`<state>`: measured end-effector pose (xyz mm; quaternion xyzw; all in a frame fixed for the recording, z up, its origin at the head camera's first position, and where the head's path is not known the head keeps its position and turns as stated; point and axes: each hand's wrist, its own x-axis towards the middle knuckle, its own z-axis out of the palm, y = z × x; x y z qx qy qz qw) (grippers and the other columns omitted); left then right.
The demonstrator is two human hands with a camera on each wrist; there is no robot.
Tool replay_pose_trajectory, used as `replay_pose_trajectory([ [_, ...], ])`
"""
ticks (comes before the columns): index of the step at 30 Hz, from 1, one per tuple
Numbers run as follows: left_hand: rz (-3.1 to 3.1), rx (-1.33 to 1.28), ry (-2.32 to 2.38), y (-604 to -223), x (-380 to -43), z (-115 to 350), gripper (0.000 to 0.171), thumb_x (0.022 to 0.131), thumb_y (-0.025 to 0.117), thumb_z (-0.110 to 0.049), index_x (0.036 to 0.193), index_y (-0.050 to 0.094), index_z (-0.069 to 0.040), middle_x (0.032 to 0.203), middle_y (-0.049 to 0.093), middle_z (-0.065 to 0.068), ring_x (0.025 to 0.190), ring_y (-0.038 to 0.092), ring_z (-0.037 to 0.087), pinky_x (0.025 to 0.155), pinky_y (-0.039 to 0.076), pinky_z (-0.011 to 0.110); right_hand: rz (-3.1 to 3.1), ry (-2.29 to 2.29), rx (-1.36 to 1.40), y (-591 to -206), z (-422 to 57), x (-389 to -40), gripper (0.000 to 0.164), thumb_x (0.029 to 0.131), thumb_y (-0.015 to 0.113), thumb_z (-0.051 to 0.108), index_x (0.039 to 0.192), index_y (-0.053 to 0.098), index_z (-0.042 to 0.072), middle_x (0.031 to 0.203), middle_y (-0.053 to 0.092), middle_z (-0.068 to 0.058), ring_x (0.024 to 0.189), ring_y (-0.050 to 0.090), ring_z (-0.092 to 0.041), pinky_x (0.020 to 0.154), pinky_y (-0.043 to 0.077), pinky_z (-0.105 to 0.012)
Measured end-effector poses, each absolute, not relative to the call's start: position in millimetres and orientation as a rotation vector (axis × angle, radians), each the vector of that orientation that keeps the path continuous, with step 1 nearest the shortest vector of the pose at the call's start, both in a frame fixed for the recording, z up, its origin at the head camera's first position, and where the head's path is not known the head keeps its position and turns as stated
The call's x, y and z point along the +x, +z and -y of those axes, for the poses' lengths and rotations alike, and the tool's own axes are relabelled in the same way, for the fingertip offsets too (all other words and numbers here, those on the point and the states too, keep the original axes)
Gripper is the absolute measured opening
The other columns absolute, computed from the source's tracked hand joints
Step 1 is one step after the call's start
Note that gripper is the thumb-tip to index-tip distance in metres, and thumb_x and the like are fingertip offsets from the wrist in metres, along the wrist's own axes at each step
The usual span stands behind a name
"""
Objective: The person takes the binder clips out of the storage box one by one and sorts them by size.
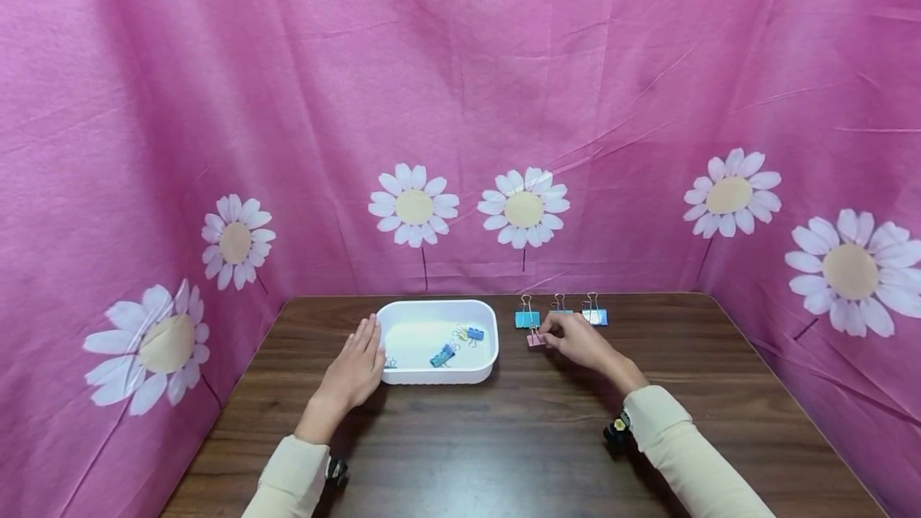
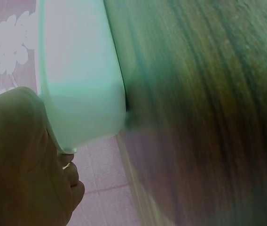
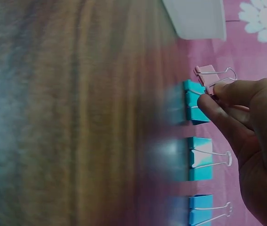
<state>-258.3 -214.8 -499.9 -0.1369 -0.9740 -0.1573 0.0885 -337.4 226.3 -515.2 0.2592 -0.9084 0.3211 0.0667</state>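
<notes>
A pink binder clip (image 1: 536,339) is pinched between the thumb and fingers of my right hand (image 1: 581,340). In the right wrist view the pink clip (image 3: 208,75) is up close to a teal binder clip (image 3: 197,102); whether they touch I cannot tell. Three clips stand in a row at the table's back: a teal one (image 1: 528,319), another partly behind my hand, and a blue one (image 1: 596,316). With fingers straight, my left hand (image 1: 354,370) rests against the left side of a white tray (image 1: 439,376). Several small clips, including a blue one (image 1: 471,333), lie inside it.
The brown wooden table (image 1: 460,438) ends at its back edge just behind the tray and the clip row. A pink curtain (image 1: 460,102) with white flowers surrounds the table on the back and sides.
</notes>
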Motion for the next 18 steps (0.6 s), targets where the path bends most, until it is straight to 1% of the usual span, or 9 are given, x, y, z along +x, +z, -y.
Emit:
replay_pose_trajectory([
  [2, 2.895, -0.407, -0.469, -499, -258, 215, 0.056, 0.111, 0.040, -0.015, 0.158, 0.036, 0.016, 0.170, 0.032, 0.031, 0.159, 0.030, 0.049, 0.131, 0.028, 0.061, 2.751, 0.969, 0.761, -520, -226, -337, 0.008, 0.094, 0.076, 0.004, 0.092, 0.076, 0.011, 0.087, 0.077, 0.002, 0.076, 0.065, -0.003, 0.069, 0.060, -0.021],
  [6, 2.907, -0.400, -0.473, -497, -256, 213, 0.056, 0.111, 0.040, -0.014, 0.158, 0.035, 0.016, 0.170, 0.031, 0.030, 0.160, 0.029, 0.048, 0.132, 0.027, 0.061, 2.787, 0.937, 0.729, -526, -225, -336, 0.006, 0.096, 0.076, 0.006, 0.093, 0.076, 0.011, 0.090, 0.078, 0.003, 0.079, 0.067, -0.005, 0.071, 0.060, -0.023],
  [11, 2.903, -0.404, -0.472, -498, -257, 213, 0.056, 0.111, 0.041, -0.014, 0.158, 0.035, 0.015, 0.170, 0.031, 0.030, 0.160, 0.029, 0.048, 0.132, 0.028, 0.060, 2.786, 0.874, 0.707, -530, -227, -336, 0.003, 0.096, 0.078, 0.010, 0.096, 0.077, 0.012, 0.094, 0.079, 0.003, 0.086, 0.071, -0.010, 0.078, 0.062, -0.032],
  [14, 2.901, -0.403, -0.472, -498, -257, 213, 0.056, 0.111, 0.041, -0.014, 0.158, 0.035, 0.015, 0.170, 0.031, 0.030, 0.160, 0.029, 0.048, 0.132, 0.027, 0.060, 2.778, 0.867, 0.685, -531, -228, -336, 0.005, 0.095, 0.079, 0.011, 0.098, 0.076, 0.014, 0.092, 0.078, 0.002, 0.088, 0.072, -0.013, 0.079, 0.062, -0.036],
  [18, 2.904, -0.401, -0.463, -498, -257, 214, 0.056, 0.111, 0.041, -0.015, 0.158, 0.035, 0.015, 0.170, 0.032, 0.030, 0.159, 0.030, 0.048, 0.132, 0.027, 0.060, 2.782, 0.843, 0.681, -532, -229, -336, 0.004, 0.095, 0.079, 0.013, 0.097, 0.076, 0.013, 0.093, 0.077, 0.002, 0.087, 0.070, -0.012, 0.078, 0.061, -0.035],
])
